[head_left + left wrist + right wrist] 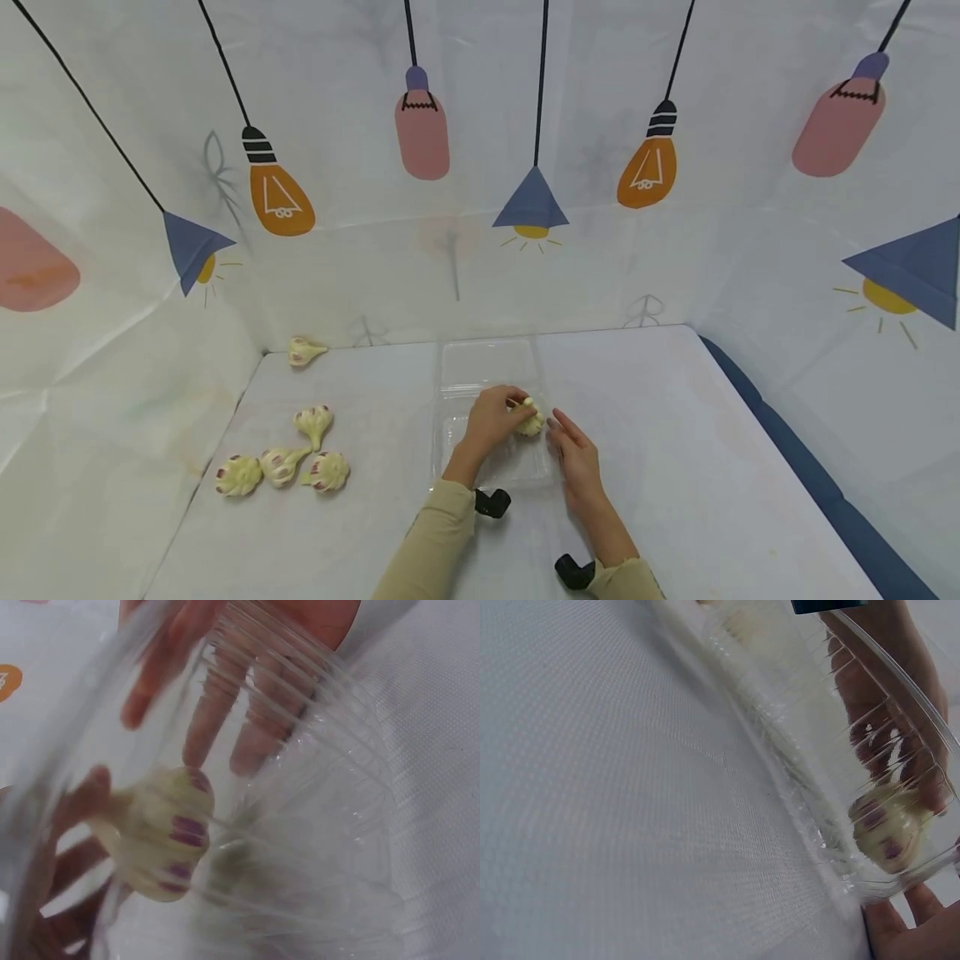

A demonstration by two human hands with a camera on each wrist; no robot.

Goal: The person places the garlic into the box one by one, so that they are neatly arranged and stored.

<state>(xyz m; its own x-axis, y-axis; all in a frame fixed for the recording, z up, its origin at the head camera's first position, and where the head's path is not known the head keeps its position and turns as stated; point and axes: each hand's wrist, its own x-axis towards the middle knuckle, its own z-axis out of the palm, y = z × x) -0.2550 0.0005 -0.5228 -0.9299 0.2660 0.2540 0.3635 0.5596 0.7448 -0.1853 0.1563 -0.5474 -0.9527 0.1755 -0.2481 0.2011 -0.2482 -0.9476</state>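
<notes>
An open clear plastic clamshell box lies on the table, lid part away from me. My left hand pinches a garlic bulb by its stem over the box's right side. Through the clear wall, the left wrist view shows the bulb's purple-streaked cloves. Beside the box's right edge is my right hand, its fingers extended and holding nothing. Those fingers are close to the wall in the right wrist view; I cannot tell whether they touch it. Glare on the plastic blurs the bulb's underside.
Several garlic bulbs are grouped on the table's left side, with another bulb at the back left corner. A white sheet printed with lamps hangs behind and at both sides. Blue padding runs along the right edge.
</notes>
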